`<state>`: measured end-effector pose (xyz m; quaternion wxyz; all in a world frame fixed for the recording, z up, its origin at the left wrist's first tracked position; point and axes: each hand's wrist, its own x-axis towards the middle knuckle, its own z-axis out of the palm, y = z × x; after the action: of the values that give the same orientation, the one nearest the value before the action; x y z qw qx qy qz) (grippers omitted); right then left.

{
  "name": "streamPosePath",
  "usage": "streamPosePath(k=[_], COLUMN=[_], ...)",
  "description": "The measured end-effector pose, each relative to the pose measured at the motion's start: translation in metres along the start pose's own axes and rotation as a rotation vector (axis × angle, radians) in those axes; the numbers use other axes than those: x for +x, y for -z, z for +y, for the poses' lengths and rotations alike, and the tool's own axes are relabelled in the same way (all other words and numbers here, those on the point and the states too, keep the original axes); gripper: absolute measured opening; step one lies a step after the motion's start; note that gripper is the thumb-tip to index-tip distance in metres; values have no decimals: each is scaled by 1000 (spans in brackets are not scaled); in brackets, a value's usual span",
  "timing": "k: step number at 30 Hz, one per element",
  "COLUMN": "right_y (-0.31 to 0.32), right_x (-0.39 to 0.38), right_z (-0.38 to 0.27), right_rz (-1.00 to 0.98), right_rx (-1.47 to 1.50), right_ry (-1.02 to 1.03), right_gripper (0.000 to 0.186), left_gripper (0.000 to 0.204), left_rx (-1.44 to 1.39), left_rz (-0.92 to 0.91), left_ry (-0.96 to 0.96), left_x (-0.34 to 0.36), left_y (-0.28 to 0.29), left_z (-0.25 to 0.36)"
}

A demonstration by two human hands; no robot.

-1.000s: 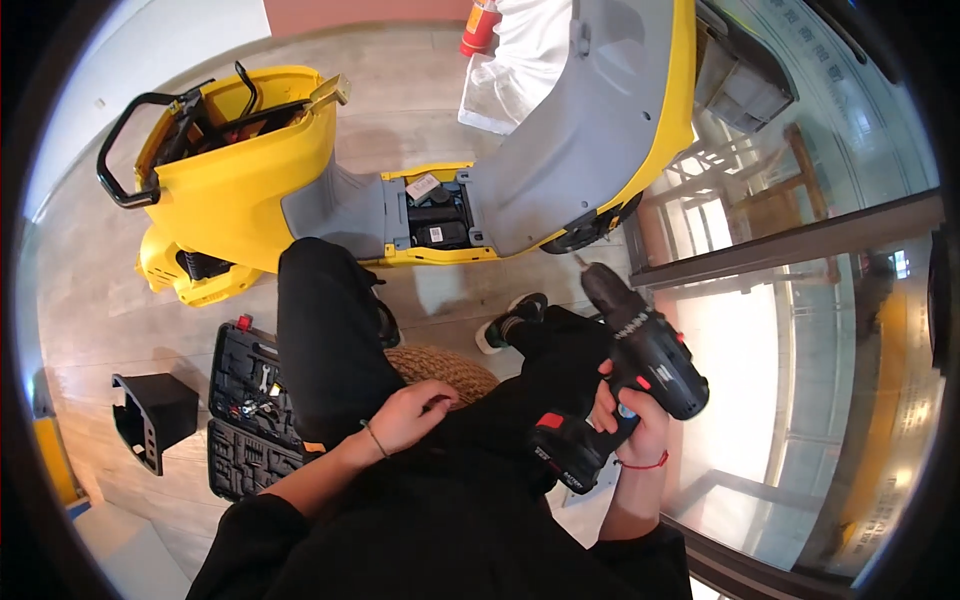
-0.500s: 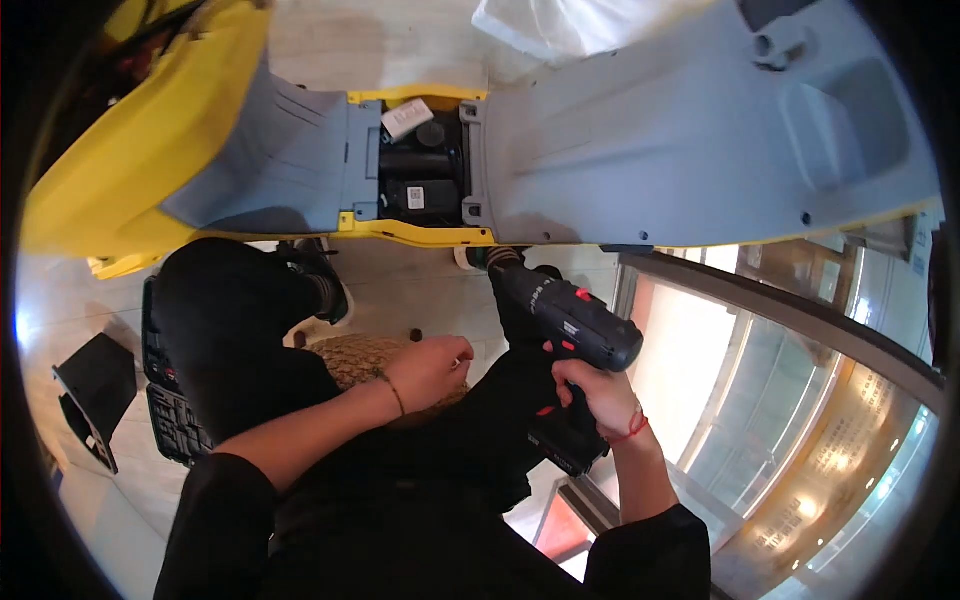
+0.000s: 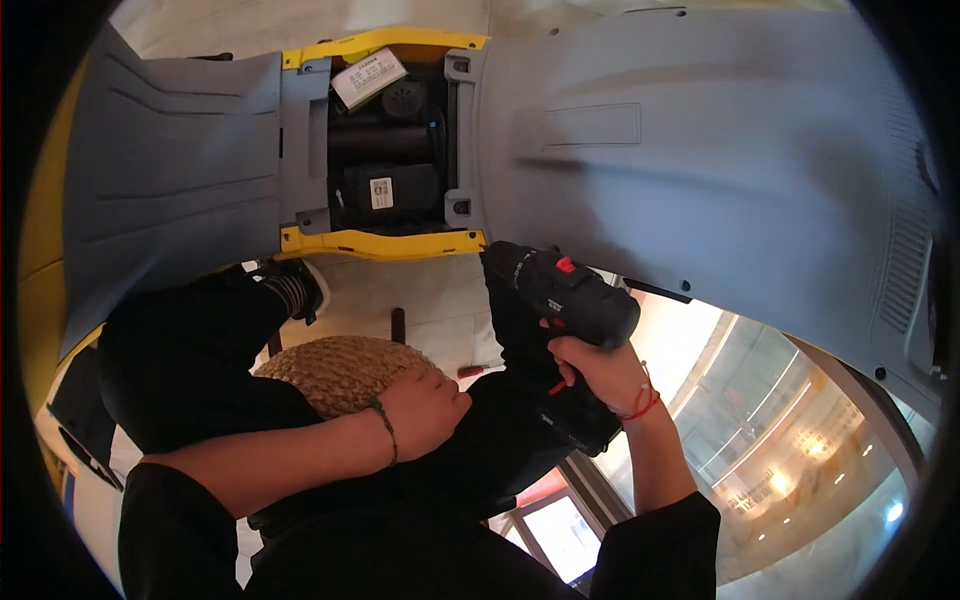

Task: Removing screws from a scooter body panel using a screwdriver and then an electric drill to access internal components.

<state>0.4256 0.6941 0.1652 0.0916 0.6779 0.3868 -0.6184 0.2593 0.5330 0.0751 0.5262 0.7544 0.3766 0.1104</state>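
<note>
My right hand grips a black cordless drill with red switches by its handle. The drill's front end points up and left, close to the near yellow edge of a grey and yellow scooter body; whether it touches cannot be told. My left hand is curled in by my thigh, beside a round woven stool. Its fingertips are turned under, so anything inside them is hidden. In the scooter's open compartment are black parts, and a small white labelled box lies tilted there.
Yellow rails border the compartment, with grey panels on both sides. A small red-handled tool lies on the floor between my legs. Glass panels with lights stand to the right. A dark angular piece shows at the left.
The view has moved in on the scooter, whose compartment looks larger. The drill stays in my right hand, its front end now nearer the yellow rail. My left hand's fingers have curled further under.
</note>
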Motion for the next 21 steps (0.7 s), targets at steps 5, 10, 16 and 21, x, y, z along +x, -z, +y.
streamPosePath(k=[5,10,16,21], right_y=[0,-2,-1,-3], right_x=[5,12,17,17], right_z=[-4,-6,-9,-14], right_rz=[3,-2,-4,2], right_rx=[48,24,45,11], right_ry=[-61,-74,-81,-92], right_gripper=[26,27,27,27], left_gripper=[22,24,25,26], left_rx=[184,238,370,438], left_rz=[-80,-181,-277,-386], left_ry=[-99,-60,-85,-89], left_x=[-7,-9,-11,-13], left_y=[0,-7,-1,7], left_z=[-6,-11,-13,-8])
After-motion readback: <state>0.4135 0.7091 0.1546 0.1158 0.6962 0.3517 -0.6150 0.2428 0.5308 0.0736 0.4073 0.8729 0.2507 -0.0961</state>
